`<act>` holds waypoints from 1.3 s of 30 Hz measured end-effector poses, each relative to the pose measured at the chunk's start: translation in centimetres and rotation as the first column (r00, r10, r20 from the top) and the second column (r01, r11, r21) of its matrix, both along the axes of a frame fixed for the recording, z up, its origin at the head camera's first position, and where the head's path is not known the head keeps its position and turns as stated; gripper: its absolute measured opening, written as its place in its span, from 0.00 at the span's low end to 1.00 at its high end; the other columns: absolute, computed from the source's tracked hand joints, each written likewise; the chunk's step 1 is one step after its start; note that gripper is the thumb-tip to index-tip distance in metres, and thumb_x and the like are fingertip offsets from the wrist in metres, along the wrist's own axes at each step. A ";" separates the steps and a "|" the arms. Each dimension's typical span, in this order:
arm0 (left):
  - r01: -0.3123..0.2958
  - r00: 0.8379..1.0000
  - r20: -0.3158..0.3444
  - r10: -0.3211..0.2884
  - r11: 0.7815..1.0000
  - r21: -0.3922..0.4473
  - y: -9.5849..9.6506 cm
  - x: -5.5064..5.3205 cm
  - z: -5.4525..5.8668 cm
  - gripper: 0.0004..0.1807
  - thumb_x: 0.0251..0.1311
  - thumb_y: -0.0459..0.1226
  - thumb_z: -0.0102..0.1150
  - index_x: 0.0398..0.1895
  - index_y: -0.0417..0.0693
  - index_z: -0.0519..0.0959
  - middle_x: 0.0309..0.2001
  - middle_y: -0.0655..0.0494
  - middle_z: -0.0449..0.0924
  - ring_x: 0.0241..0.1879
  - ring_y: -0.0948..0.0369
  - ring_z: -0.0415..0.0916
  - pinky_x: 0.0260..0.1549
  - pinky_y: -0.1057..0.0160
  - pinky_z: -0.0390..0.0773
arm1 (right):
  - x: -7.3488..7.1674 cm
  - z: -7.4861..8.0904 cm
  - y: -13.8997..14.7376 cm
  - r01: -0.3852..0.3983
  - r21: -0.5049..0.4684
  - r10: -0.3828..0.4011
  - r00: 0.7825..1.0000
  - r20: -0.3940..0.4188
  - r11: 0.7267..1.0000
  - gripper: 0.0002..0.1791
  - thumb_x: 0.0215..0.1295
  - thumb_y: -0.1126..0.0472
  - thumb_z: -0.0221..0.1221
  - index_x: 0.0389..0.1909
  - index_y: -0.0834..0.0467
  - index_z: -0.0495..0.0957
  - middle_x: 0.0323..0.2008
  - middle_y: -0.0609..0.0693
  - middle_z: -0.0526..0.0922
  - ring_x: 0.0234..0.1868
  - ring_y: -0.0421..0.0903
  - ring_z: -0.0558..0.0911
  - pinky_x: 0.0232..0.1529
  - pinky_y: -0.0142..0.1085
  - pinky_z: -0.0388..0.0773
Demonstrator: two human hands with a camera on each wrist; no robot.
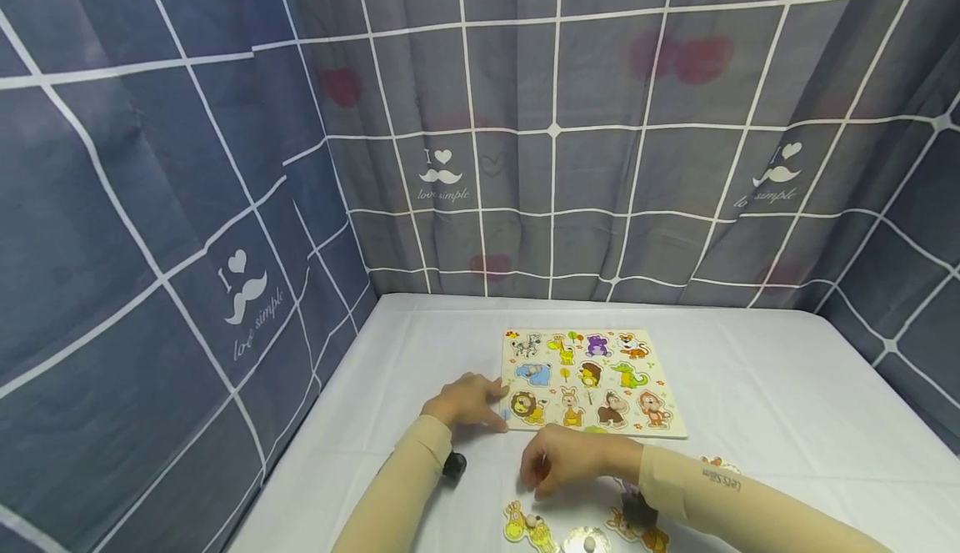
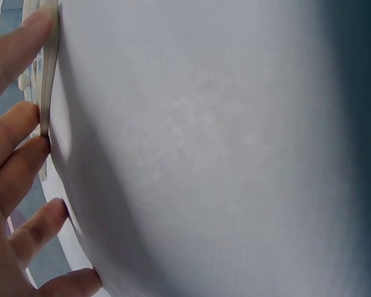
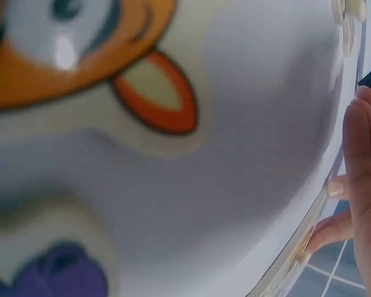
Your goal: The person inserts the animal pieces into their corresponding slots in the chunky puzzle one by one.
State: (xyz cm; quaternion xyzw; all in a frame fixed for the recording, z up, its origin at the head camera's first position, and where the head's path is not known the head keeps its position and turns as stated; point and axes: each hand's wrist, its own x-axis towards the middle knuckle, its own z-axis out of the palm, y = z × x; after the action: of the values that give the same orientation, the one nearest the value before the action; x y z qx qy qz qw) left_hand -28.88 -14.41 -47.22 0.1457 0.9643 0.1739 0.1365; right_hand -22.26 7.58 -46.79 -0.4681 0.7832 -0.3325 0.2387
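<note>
A wooden peg puzzle board (image 1: 589, 396) with colourful animal pictures lies flat on the white table. My left hand (image 1: 467, 401) is at its left edge, fingers spread; in the left wrist view, fingertips touch the board's edge (image 2: 48, 80). Just in front of the board's near edge hovers my right hand (image 1: 562, 459), palm turned inward, fingers loosely bent, nothing visible in them. Below it lie loose knobbed pieces: a giraffe piece (image 1: 529, 528), a pale round piece (image 1: 587, 541) and an orange-brown animal piece (image 1: 654, 540). The right wrist view shows an orange ear (image 3: 157, 93) and a purple piece (image 3: 62, 272) close up.
One more loose piece (image 1: 722, 463) peeks out behind the right sleeve (image 1: 720, 486). Black wrist cameras sit under both wrists; the right one (image 1: 637, 510) overlaps the loose pieces. Dark checked curtains (image 1: 510, 186) enclose the table (image 1: 420, 336) at the back and sides.
</note>
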 end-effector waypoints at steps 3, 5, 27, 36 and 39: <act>-0.006 1.000 0.002 0.006 1.000 0.002 0.0 0.0 0.1 0.40 0.40 0.57 0.77 0.63 0.66 0.78 0.70 0.67 0.71 0.69 0.53 0.67 0.65 0.41 0.70 | 0.4 0.1 -0.1 -0.037 0.005 0.037 0.999 0.011 0.999 0.10 0.51 0.71 0.71 0.36 0.61 0.86 0.30 0.48 0.88 0.31 0.24 0.79 0.39 0.24 0.83; -0.007 1.000 0.002 0.007 1.000 0.003 0.0 0.0 0.1 0.40 0.40 0.57 0.77 0.62 0.66 0.78 0.70 0.68 0.71 0.70 0.53 0.67 0.65 0.40 0.70 | 0.6 0.1 -0.3 -0.061 0.015 0.061 0.998 -0.001 0.998 0.11 0.50 0.71 0.70 0.36 0.60 0.85 0.30 0.49 0.88 0.31 0.24 0.78 0.39 0.23 0.82; -0.006 1.000 0.010 0.006 1.000 0.000 -0.1 -0.2 0.3 0.40 0.40 0.57 0.77 0.62 0.66 0.79 0.71 0.68 0.71 0.71 0.52 0.66 0.66 0.40 0.69 | 1.7 0.2 -1.3 -0.204 0.058 0.208 0.975 -0.081 0.977 0.12 0.53 0.72 0.70 0.40 0.61 0.85 0.31 0.50 0.87 0.31 0.21 0.73 0.38 0.19 0.80; -0.017 0.999 0.029 0.016 1.000 0.012 0.0 0.0 0.3 0.40 0.40 0.56 0.78 0.62 0.66 0.79 0.71 0.67 0.71 0.70 0.52 0.66 0.66 0.39 0.69 | 1.8 -0.1 -1.6 -0.230 0.060 0.233 0.972 -0.045 0.971 0.13 0.55 0.72 0.68 0.42 0.60 0.84 0.34 0.49 0.87 0.32 0.21 0.73 0.39 0.20 0.80; -0.013 1.000 0.025 0.013 1.000 0.010 0.0 0.0 0.3 0.40 0.40 0.56 0.78 0.62 0.66 0.79 0.71 0.67 0.71 0.70 0.52 0.66 0.66 0.39 0.69 | 1.8 -0.1 -1.7 -0.252 0.059 0.254 0.966 -0.048 0.966 0.12 0.55 0.72 0.68 0.41 0.61 0.84 0.33 0.51 0.86 0.32 0.21 0.71 0.39 0.19 0.80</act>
State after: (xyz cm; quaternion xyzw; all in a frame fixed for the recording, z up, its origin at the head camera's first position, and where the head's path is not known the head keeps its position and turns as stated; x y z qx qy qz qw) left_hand -28.85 -14.37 -46.91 0.1378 0.9625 0.1817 0.1467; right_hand -20.43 5.85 -46.93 -0.5667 0.7317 -0.2657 0.2699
